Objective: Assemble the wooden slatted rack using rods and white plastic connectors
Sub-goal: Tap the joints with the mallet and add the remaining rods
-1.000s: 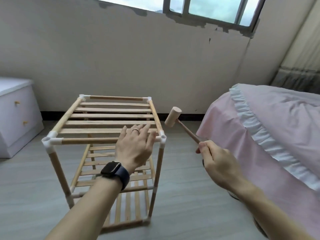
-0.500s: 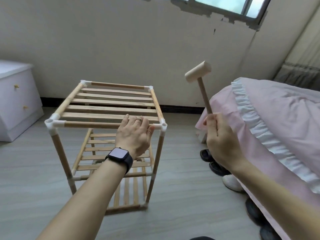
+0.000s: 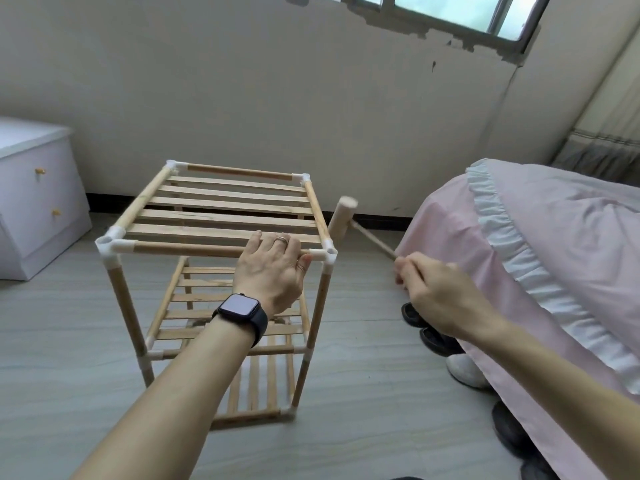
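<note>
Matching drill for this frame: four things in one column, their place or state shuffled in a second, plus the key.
Things:
1. left hand
2. right hand
3. mallet head
4. white dresser

Places or states:
A. at the far left edge of the view
B. grips the mallet handle
C. lies flat on the top front edge of the rack
D. beside the rack's top right rail, near its front corner

Pairs: 1-C, 2-B, 3-D, 4-A

Mallet (image 3: pixel 341 218) down from upright, head now beside the near right corner connector (image 3: pixel 327 255).
</note>
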